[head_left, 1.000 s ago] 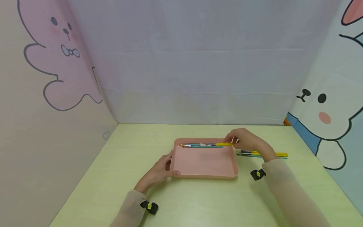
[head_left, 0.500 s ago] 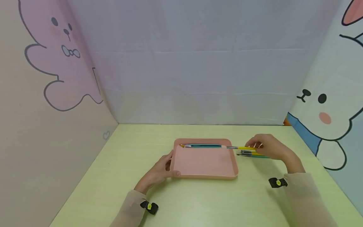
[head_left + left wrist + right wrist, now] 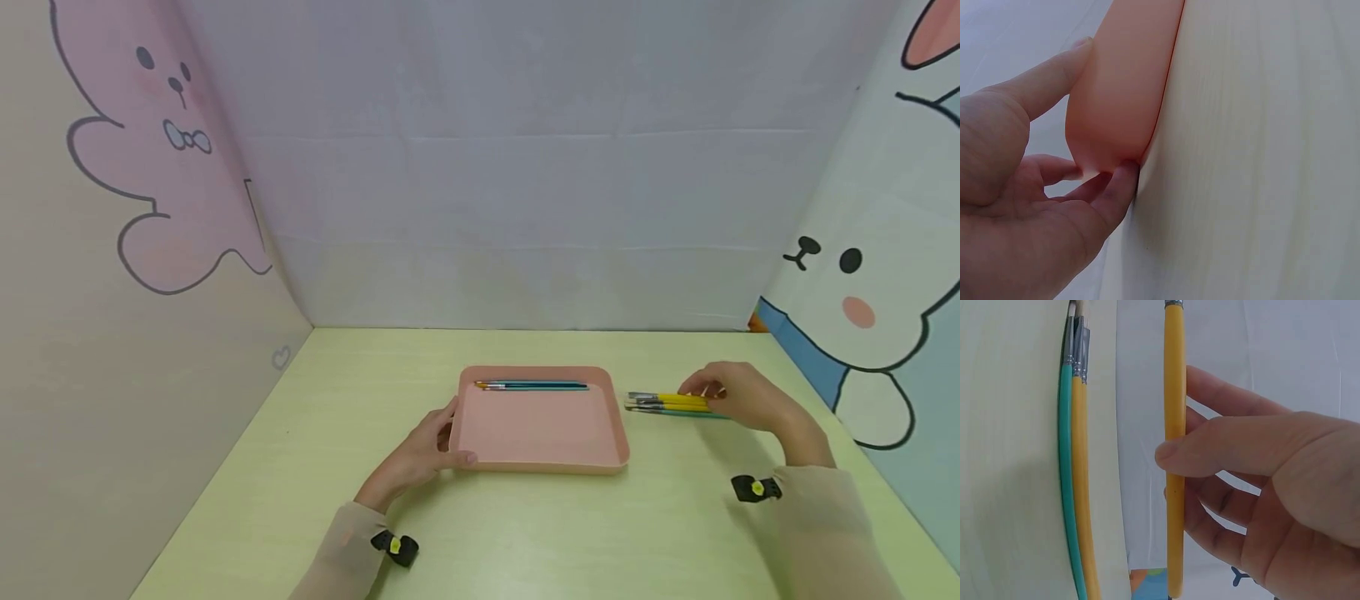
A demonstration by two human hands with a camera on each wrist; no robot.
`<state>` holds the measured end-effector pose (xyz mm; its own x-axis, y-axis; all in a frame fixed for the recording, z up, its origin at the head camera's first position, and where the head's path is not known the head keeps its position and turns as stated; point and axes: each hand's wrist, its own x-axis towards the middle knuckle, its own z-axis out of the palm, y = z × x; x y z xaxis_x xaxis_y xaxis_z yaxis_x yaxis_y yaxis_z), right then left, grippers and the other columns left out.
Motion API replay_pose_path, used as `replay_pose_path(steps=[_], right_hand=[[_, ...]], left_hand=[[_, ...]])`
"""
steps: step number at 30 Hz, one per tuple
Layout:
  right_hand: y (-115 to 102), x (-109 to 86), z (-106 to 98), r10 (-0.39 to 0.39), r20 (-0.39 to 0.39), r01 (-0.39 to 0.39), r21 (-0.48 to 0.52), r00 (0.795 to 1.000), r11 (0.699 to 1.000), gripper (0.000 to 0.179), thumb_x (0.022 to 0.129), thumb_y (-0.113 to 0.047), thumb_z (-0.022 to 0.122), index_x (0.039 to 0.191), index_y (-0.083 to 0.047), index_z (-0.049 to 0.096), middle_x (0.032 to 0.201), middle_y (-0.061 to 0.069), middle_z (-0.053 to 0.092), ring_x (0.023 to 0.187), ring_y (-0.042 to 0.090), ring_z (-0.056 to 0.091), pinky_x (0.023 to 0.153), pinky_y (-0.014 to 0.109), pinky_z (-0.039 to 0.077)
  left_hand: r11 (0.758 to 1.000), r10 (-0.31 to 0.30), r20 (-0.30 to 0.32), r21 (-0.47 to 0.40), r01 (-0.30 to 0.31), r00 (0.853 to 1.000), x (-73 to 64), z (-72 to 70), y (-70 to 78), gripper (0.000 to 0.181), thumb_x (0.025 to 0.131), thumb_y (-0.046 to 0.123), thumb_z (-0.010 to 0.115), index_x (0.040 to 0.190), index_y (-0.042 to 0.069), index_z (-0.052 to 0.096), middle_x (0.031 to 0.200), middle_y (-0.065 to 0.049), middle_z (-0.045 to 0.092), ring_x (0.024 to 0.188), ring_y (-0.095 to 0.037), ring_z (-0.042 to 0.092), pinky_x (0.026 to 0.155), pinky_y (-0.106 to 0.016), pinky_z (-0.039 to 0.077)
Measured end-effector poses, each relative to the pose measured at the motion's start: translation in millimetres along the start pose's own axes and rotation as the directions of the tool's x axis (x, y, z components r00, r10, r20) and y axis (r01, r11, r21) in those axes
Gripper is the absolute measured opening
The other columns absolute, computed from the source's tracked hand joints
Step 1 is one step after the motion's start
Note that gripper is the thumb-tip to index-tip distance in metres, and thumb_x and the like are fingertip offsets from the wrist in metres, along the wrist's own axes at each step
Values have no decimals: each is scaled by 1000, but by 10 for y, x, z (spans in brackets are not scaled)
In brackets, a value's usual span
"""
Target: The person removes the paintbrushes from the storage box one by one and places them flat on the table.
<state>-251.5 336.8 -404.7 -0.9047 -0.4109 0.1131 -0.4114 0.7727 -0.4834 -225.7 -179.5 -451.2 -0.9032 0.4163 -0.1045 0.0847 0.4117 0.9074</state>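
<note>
A pink rectangular tray point(image 3: 540, 429) lies on the table, and my left hand point(image 3: 416, 450) grips its left end. In the left wrist view the thumb presses the tray's rim while the other fingers curl at its corner. My right hand point(image 3: 750, 404) pinches a yellow-handled paintbrush point(image 3: 1175, 381) between thumb and fingers, held over the right side of the table. Below it lie a teal paintbrush point(image 3: 1067, 456) and yellow paintbrushes point(image 3: 1082, 487), side by side, bristles toward the tray. Dark teal paintbrushes point(image 3: 536, 385) rest along the tray's far side.
The pale wooden table point(image 3: 525, 533) meets a plain curtain point(image 3: 480, 208) at its back edge. Cartoon-printed panels stand on both sides, with a white rabbit point(image 3: 885, 333) on the right one.
My right hand has moved right, drawing the yellow paintbrush out from over the tray to above the brushes on the table. The left hand and tray have stayed put.
</note>
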Motion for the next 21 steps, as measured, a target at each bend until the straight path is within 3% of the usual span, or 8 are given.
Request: replay_pose_path(steps=[6, 11, 21], right_hand=[[150, -63, 28, 34, 31, -35, 10, 999, 999, 35, 85, 18, 73, 109, -6, 79, 105, 7, 75, 92, 24, 66, 77, 33, 58], [244, -61, 61, 48, 59, -50, 33, 997, 998, 35, 84, 18, 74, 109, -5, 79, 106, 8, 75, 93, 25, 66, 77, 33, 59], [369, -38, 144, 86, 104, -91, 40, 991, 995, 35, 83, 19, 71, 108, -5, 79, 109, 12, 76, 98, 31, 68, 85, 49, 60]], left_hand=[[999, 32, 31, -15, -31, 999, 20, 9, 11, 105, 94, 16, 84, 172, 15, 14, 159, -15, 44, 135, -30, 54, 118, -52, 43], [1000, 25, 26, -4, -25, 999, 24, 12, 6, 105, 94, 17, 84, 172, 15, 15, 159, -14, 43, 136, -30, 53, 118, -52, 43], [1000, 29, 14, 9, -29, 999, 26, 17, -15, 105, 93, 16, 85, 172, 14, 15, 158, -15, 42, 134, -29, 54, 117, -50, 44]])
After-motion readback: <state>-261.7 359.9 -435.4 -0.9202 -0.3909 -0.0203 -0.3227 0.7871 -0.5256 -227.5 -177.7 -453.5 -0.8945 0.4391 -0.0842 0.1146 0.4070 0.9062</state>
